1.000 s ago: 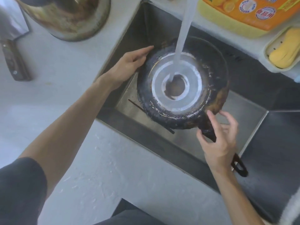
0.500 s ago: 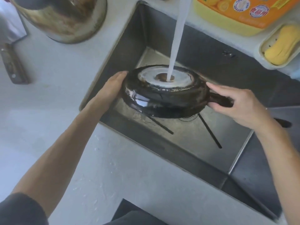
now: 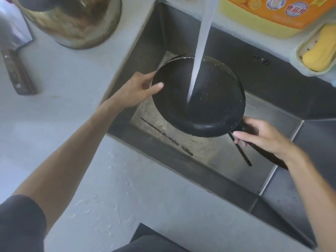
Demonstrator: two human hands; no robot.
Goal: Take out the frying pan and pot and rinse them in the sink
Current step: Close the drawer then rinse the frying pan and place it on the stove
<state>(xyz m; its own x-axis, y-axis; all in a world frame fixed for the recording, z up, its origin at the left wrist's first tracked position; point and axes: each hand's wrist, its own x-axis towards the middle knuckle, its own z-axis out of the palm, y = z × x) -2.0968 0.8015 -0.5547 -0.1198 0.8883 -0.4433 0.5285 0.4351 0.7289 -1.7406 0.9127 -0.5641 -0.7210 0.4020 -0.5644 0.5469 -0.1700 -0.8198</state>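
A black frying pan (image 3: 214, 106) is held over the steel sink (image 3: 272, 88), inside facing up and tilted toward me. A stream of tap water (image 3: 200, 51) falls into its middle. My left hand (image 3: 140, 90) grips the pan's left rim, thumb on the inner side. My right hand (image 3: 261, 135) holds the pan's dark handle at the lower right. A stained metal pot (image 3: 76, 20) stands on the counter at the upper left, apart from both hands.
Black chopsticks (image 3: 241, 151) lie on the sink floor under the pan. A cleaver (image 3: 14, 57) rests on the grey counter at far left. An orange detergent bottle (image 3: 276, 13) and a soap dish with a yellow sponge (image 3: 320, 51) stand behind the sink.
The pan was bottom-up under the water; it has been turned over so its inside faces up. My right hand swung back down to the lower right with the handle.
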